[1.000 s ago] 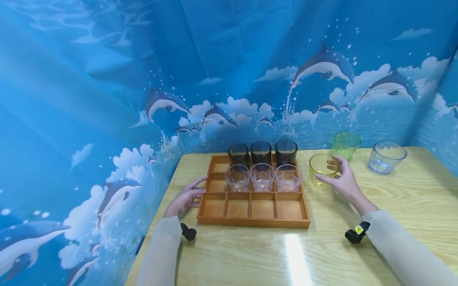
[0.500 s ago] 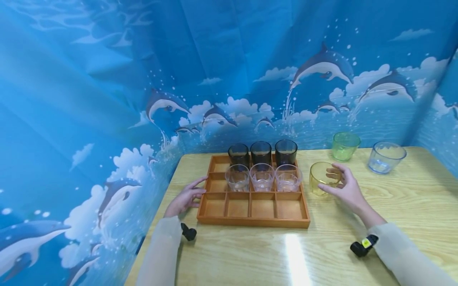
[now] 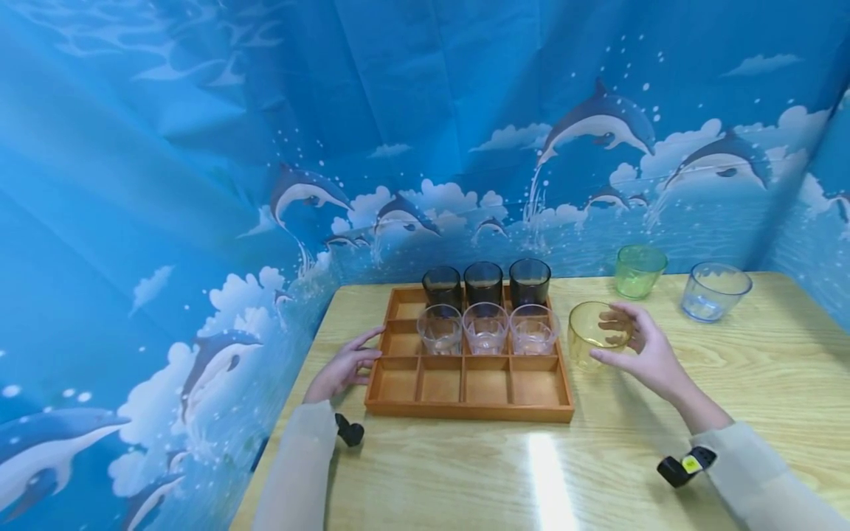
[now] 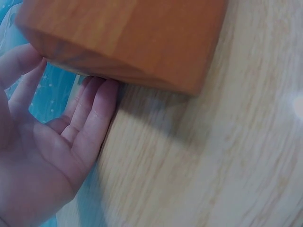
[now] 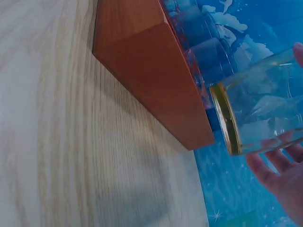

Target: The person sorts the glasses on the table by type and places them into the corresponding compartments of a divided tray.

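Head view: right hand (image 3: pixel 647 358) holds the yellow glass (image 3: pixel 584 345) by its right part, thumb on the near side, fingers round the far side and visible through the wall. Yellow glass is just right of the wooden tray (image 3: pixel 468 413), mouth up. Right wrist view: glass base looks raised off the table (image 3: pixel 438 472), near the tray's end wall; that hand is cut off by the frame edge.

Left hand (image 3: pixel 340 372) is at the tray's left side, fingers spread and relaxed, tips touching the wood. Left wrist view agrees: fingertips against the tray's side and lower edge, palm in sight.

Tray has three rows of four compartments. Three dark glasses (image 3: pixel 483 284) stand in the back row, in the three compartments to the right. Three clear glasses (image 3: pixel 487 332), faintly pinkish, stand in the middle row, same columns, right in front of the dark ones.

Green glass (image 3: pixel 640 273) upright on the table behind the right hand; blue glass (image 3: pixel 716 293) upright to its right, near it but apart. Blue dolphin-print curtain (image 3: pixel 425 147) hangs behind the table. Light sleeves (image 3: pixel 295 464) on both arms, small black device (image 3: pixel 676 472) at each wrist.
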The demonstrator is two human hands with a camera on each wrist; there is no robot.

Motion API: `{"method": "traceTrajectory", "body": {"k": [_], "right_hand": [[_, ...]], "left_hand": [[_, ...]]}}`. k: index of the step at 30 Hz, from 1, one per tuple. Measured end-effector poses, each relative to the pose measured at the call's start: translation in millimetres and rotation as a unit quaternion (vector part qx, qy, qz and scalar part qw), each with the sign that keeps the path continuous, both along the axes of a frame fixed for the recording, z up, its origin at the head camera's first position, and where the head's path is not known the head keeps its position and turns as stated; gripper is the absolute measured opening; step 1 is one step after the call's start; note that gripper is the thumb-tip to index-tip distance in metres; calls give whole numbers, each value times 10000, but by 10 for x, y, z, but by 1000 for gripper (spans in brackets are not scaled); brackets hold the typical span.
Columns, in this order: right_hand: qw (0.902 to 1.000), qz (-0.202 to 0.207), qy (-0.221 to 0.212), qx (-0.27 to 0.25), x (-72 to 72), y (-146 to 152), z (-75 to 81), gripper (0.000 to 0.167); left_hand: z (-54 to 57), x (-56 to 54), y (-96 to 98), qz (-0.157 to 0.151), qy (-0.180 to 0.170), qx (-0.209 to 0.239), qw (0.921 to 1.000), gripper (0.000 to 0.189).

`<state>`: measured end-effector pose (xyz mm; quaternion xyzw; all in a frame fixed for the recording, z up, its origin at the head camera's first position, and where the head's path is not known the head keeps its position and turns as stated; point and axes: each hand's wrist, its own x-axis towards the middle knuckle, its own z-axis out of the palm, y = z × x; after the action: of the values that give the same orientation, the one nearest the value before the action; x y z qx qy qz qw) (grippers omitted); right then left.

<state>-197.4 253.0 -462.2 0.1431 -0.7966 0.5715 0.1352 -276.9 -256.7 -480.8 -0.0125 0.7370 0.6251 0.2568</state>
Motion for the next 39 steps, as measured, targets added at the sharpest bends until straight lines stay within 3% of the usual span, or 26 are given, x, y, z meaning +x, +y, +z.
{"method": "traceTrajectory", "body": {"k": [5, 11, 18, 25, 32, 39], "right_hand": [[9972, 636, 326, -215, 33, -116, 47, 81], [9944, 1017, 264, -134, 76, -310, 83, 81], [9942, 1063, -131, 105, 84, -538, 55, 84], [9931, 1141, -240, 116, 68, -773, 75, 86], [9880, 1469, -302, -375, 25, -1029, 83, 88], [9924, 1137, -388, -266, 23, -1338, 45, 89]], "left_hand": [[9, -1, 7, 14, -20, -7, 10000, 54], [6, -2, 8, 35, 4, -18, 10000, 55], [-231, -99, -34, 426, 151, -141, 9989, 47], [-249, -98, -37, 451, 142, -139, 9988, 46], [-268, -94, -39, 470, 149, -175, 9986, 47], [-253, -92, -32, 422, 189, -220, 9987, 49]]}}
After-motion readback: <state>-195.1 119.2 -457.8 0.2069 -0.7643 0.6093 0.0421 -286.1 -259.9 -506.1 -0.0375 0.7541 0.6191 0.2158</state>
